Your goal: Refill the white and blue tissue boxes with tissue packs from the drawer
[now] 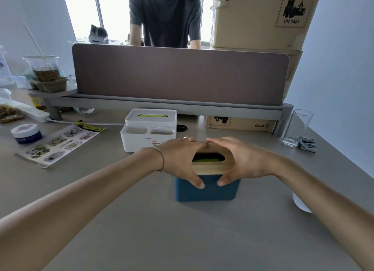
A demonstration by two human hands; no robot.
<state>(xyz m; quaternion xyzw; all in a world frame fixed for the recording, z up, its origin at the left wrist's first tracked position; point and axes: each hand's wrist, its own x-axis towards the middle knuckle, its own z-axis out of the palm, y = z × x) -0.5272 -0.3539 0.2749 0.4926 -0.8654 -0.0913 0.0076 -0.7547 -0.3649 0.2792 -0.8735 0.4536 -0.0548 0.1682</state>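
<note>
The blue tissue box (206, 191) stands on the grey desk in front of me, with a wooden lid (208, 168) on top. Green tissue pack shows through the lid's oval slot (207, 159). My left hand (180, 159) and my right hand (240, 159) grip the lid from either side, thumbs on the box's front. Behind it stands the white tissue box (149, 129), lid on, with green showing through its slot too. No drawer is in view.
A glass (297, 129) and small black clips stand at the right. A sticker sheet (58, 143), a blue jar (26, 133), a power strip and a drink cup lie left. A brown partition (180, 74), cardboard boxes and a person are behind.
</note>
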